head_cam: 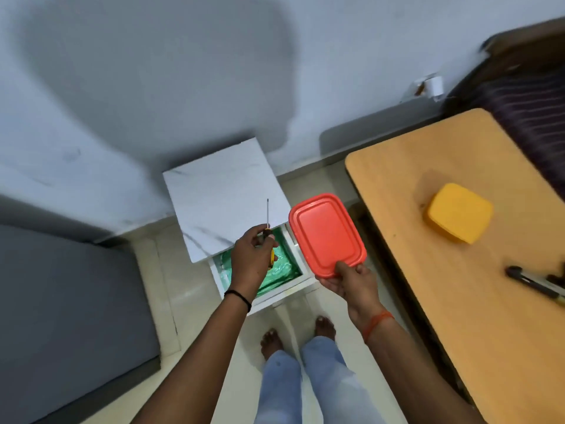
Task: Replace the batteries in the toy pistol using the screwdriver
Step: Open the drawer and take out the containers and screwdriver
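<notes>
In the head view, both forearms reach up from the bottom of the frame toward its centre. The left hand (pixel 251 259), a black band at its wrist, is curled closed around the yellow-and-black handle of a screwdriver (pixel 269 236); the tool's long axis runs nearly vertical in the frame, its thin dark metal shaft pointing toward the top edge, over a white marbled cabinet (pixel 223 194). Below the hand, the cabinet's open drawer (pixel 284 270) shows a crinkled, glossy green lining. The right hand (pixel 351 281), with an orange thread at the wrist, pinches the lower edge of a red plastic lid (pixel 326 234), a rounded rectangle with a raised rim, thumb on top and fingers beneath, tilted up and to the left. At the right, a smooth wooden table (pixel 443 240) carries a yellow rounded-square container (pixel 459 212) and, at the frame's right edge, a dark elongated object, blurred, possibly the toy pistol (pixel 533 282).
</notes>
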